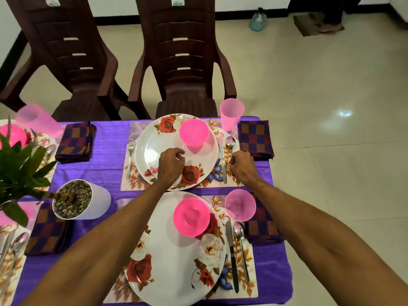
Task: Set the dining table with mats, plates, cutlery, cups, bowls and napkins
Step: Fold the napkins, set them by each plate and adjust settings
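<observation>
The spoon (230, 142) of the setting in the middle of the frame is the thing in question. It lies on the right strip of the mat (136, 129), just right of the knife (221, 149) and roughly parallel to it. Its long axis runs up and down the frame: the bowl end points toward the top and the cup (231, 114), and the handle comes down toward the lower edge.

The right hand (241, 167) sits directly on the lower part of that handle. Its fingers are curled round it, and the handle vanishes beneath them, so this hand appears to be gripping the spoon. The spoon therefore extends straight up-frame out of the hand. Any straightening looks like a small swing or slide along that line, with the knife close on the left and the checked napkin (256, 139) close on the right.

The left hand (171, 164) is on the other side of things, over the bare centre of the plate (154, 151), left of the pink bowl (194, 132). Its fingers are loosely curled and I can see nothing held in them; whether the fingertips touch the plate I cannot tell. The plate, the bowl and the knife lie between it and the spoon, so the right hand is plainly the nearer one.

The fork (130, 155) lies at the plate's left edge, also running up and down. The purple-clothed table (106, 151) carries the whole setting.
</observation>
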{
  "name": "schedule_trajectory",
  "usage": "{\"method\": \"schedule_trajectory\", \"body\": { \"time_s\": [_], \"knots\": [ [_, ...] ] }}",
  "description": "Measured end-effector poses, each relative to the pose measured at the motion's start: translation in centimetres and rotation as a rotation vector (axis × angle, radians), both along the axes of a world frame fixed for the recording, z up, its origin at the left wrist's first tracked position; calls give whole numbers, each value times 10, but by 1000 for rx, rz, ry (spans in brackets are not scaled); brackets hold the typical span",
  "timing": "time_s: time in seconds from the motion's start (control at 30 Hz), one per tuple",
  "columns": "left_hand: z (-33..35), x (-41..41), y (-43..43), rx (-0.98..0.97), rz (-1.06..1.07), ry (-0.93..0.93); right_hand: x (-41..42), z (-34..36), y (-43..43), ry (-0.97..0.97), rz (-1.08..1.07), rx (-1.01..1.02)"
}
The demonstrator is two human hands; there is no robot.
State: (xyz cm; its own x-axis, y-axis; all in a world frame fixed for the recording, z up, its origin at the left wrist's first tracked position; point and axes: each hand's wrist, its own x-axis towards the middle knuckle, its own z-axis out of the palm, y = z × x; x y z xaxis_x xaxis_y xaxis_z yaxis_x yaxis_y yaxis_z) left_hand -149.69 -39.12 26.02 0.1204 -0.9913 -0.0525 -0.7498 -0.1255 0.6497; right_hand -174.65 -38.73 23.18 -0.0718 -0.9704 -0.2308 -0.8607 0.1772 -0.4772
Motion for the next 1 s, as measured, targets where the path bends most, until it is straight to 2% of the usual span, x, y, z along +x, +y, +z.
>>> {"method": "schedule_trajectory", "body": {
  "time_s": [0.13,0.3,0.4,0.53,0.67,1.0],
  "knots": [
    [1,1,-2,-1,5,0,0,11,-4,-17,-30,-35],
    [2,3,-8,-8,14,1,2,43,-33,-104,-193,-267],
    [3,5,-13,-10,23,11,1,64,-66,-132,-223,-327],
    [1,7,-19,-25,32,20,1,80,-107,-77,-220,-276],
    [-3,9,-22,-23,41,24,2,74,-124,-63,-96,-184],
    [-4,16,-27,-27,41,5,9,70,-136,-75,-49,-213]
  ]
}}
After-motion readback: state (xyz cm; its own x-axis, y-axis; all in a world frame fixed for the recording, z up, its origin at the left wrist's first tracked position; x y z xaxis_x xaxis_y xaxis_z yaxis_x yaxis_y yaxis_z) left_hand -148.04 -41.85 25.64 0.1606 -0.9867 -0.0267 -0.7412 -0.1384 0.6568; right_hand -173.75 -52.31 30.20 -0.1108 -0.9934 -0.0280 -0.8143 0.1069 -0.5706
